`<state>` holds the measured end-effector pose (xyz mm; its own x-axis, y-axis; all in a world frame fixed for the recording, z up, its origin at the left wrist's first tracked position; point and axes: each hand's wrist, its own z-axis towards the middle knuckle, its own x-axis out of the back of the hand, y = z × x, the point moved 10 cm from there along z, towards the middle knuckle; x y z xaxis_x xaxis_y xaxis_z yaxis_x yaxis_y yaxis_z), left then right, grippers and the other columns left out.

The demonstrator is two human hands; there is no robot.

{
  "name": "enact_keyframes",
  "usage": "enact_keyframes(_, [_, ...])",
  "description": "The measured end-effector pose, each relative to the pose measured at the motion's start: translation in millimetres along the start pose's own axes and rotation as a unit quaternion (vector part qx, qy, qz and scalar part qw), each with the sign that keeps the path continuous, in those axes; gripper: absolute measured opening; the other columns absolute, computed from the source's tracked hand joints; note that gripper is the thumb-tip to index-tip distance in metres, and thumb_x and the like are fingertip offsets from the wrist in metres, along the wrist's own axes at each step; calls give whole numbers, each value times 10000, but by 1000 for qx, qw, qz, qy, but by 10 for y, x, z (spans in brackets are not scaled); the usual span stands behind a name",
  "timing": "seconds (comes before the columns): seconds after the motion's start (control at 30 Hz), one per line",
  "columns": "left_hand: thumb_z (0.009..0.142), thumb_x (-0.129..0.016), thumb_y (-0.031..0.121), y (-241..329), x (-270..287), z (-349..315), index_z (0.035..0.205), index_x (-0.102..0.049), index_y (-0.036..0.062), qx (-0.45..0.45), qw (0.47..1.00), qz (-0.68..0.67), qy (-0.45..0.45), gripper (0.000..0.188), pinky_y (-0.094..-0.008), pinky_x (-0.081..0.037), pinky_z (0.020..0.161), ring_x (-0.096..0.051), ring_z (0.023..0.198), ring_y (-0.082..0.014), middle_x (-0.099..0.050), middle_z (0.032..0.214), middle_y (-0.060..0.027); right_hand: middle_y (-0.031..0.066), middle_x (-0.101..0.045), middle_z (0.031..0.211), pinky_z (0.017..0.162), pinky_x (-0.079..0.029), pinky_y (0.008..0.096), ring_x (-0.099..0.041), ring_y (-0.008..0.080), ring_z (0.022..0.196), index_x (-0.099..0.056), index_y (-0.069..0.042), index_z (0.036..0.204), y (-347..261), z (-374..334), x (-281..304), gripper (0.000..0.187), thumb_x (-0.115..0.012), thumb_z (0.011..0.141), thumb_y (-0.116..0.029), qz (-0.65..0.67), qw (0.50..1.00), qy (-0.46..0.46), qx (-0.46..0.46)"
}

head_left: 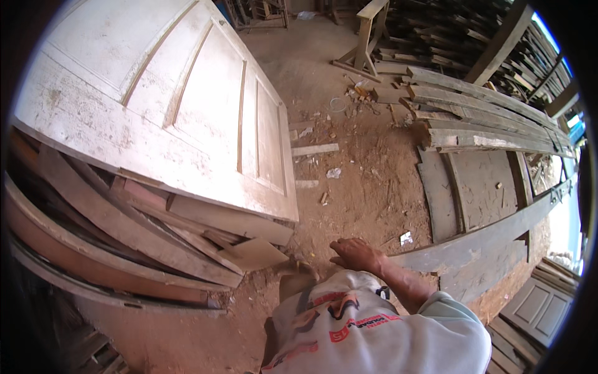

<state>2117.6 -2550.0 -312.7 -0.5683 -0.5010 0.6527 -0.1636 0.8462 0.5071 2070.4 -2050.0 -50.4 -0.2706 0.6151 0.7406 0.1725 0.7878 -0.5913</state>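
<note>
My right hand [356, 254] is held out in front of my body, back of the hand up, over the dirt floor. Its visible fingers are stretched out and a little apart, and nothing shows in them. I do not make out my left hand; a brownish shape beside my shirt is too unclear to name. To the left a large white panelled door [187, 112], worn and stained, lies on a stack of boards. Curved wooden pieces [131, 215] stick out below it, and a thin flat board [254, 254] lies at the stack's near corner.
Long timber beams [486, 112] are piled at the right, above a wooden frame with grey panels [442, 187]. A long plank [473, 240] runs beside my right arm. A trestle [364, 43] stands farther off. Wood scraps [314, 149] and litter lie on the dirt floor.
</note>
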Motion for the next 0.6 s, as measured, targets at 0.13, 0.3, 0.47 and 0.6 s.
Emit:
enact_keyframes(0.13, [943,-674,252,28,655,909,1003,-712,52,-62,998,2,-10,213,-400,-603,715,-748,813,-289,-743,898,-123,217,-722,1094,933,-546,555,-701,447,1078,-644,-47,1189,17,140,-142,361,-721,976,-328,23,999,16,-26])
enact_keyframes(0.3, [961,-670,241,233,1152,1624,1037,-709,43,-177,981,-48,-57,215,-386,-604,713,-748,808,-275,-743,912,-114,246,-734,1138,958,-551,542,-697,446,1124,-692,-30,1205,487,141,-523,420,-696,989,-390,44,987,-1,-152])
enact_keyframes(0.47, [1019,-700,346,763,1194,2093,1106,-725,-23,-37,949,-291,-111,380,-396,-599,802,-755,906,-253,-770,970,-133,258,-739,1149,953,-561,521,-713,424,1123,-708,-13,1180,647,143,-265,530,-611,1032,-513,115,939,-31,-324])
enact_keyframes(0.6, [1015,-757,359,1830,1275,2205,1126,-682,2,-67,977,-89,-184,381,-354,-592,839,-705,942,-174,-733,1008,-79,265,-749,1109,947,-562,522,-710,445,1118,-719,4,1119,892,385,-256,588,-572,1045,-561,114,953,29,-278])
